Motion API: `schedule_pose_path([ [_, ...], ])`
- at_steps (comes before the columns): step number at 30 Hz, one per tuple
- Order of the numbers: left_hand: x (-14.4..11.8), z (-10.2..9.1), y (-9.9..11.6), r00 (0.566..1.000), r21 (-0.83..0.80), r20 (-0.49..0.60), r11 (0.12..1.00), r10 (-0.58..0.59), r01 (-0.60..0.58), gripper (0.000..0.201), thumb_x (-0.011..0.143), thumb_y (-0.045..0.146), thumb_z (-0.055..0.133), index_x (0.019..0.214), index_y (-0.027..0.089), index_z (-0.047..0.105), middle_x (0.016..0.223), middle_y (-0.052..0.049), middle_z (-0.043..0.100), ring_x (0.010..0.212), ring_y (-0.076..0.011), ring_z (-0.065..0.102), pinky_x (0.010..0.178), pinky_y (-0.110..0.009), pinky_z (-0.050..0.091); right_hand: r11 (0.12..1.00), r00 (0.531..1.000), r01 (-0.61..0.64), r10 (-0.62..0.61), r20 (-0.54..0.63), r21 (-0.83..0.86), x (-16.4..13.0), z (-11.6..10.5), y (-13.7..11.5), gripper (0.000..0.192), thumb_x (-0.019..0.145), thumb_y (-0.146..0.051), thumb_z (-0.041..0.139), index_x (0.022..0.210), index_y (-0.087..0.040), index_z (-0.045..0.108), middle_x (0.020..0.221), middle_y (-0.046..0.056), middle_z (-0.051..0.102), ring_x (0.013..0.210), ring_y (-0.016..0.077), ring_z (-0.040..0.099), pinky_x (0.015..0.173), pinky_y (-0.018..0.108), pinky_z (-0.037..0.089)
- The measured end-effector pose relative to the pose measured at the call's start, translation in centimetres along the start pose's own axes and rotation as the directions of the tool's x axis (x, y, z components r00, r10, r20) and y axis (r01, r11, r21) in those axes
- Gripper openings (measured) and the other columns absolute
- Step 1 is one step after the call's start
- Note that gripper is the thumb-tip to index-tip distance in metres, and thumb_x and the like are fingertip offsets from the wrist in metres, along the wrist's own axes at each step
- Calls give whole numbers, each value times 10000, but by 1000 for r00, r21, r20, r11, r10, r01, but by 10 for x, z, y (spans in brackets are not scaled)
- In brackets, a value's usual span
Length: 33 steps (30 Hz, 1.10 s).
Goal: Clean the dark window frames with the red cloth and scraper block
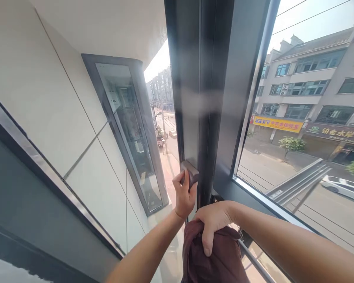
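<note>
Center frame: left hand (185,196) pinching small brown pad (191,169), pad at fingertips, apparently against dark window frame (189,98); frame's long axis runs upward. Right hand (214,218), lower center, farther from pad, clutching maroon cloth (220,263).

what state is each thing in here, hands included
Left hand: closed on the dark block
Dark block: at the window frame, loose or fixed unclear
Right hand: on the maroon cloth, thumb showing, grip unclear
Maroon cloth: creased
White car: on the road, parked or moving unclear
Narrow window: appears shut
</note>
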State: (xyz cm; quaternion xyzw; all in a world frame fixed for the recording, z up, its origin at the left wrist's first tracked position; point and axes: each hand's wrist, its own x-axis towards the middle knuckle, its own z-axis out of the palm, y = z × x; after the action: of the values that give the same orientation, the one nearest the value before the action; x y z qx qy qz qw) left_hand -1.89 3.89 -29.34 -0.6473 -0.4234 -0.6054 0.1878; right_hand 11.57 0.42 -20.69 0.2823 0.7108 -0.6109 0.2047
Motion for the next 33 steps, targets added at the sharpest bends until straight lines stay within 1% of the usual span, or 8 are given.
schedule_pose_path([
  [3,-84,4,-10,996,70,63,996,-60,55,674,892,254,515,1489,267,201,1213,-133,401,1171,-227,438,954,-413,482,1000,1000,1,-1,-24,12,-4,2,-1,492,412,-230,818,874,-144,675,787,-46,666,710,120,604,658,186,494],
  [5,-92,6,-8,995,68,44,994,-90,87,646,891,247,514,1477,263,243,1208,-130,405,1160,-228,440,945,-421,486,999,1000,-12,13,-25,30,-5,2,0,532,396,-236,826,899,-146,679,806,-47,669,729,124,609,680,186,495],
  [13,84,-4,37,986,-118,-150,992,-65,47,566,891,257,529,1432,231,366,1220,-138,416,1171,-217,421,1019,-416,412,994,999,-41,39,21,97,-6,4,3,597,365,-231,848,931,-138,683,863,-17,667,821,159,608,723,191,491],
  [15,62,2,32,990,-109,-134,993,-51,37,613,886,251,535,1457,236,313,1242,-144,409,1179,-223,412,1020,-417,407,996,999,-44,43,11,74,-8,5,1,592,373,-240,849,930,-134,680,874,-20,664,821,155,605,731,189,485],
  [20,-78,6,2,996,-10,-1,996,-86,86,676,881,184,517,1480,295,225,1160,-116,412,1152,-219,424,948,-398,462,998,999,-23,20,40,64,-8,5,-3,592,391,-236,845,945,-131,664,862,-36,657,819,140,594,774,190,474],
  [22,-79,3,2,992,-29,22,991,-126,127,664,875,179,528,1469,304,259,1151,-110,420,1139,-213,433,946,-391,462,996,999,-30,26,47,78,-8,5,-3,612,384,-235,847,959,-133,662,861,-34,658,829,147,597,765,193,478],
  [27,14,0,25,990,-145,-88,984,-113,100,650,873,211,547,1467,245,286,1203,-137,414,1174,-223,413,995,-401,425,996,1000,-21,19,25,88,-13,7,-3,611,414,-239,841,986,-123,659,880,-23,668,852,152,600,793,198,473],
  [33,-70,5,8,992,-45,16,991,-122,122,652,883,196,520,1472,280,255,1158,-110,437,1133,-206,445,949,-373,457,995,999,-17,12,48,101,-13,7,-6,585,424,-223,830,971,-122,649,863,-30,661,810,145,606,743,199,484],
])
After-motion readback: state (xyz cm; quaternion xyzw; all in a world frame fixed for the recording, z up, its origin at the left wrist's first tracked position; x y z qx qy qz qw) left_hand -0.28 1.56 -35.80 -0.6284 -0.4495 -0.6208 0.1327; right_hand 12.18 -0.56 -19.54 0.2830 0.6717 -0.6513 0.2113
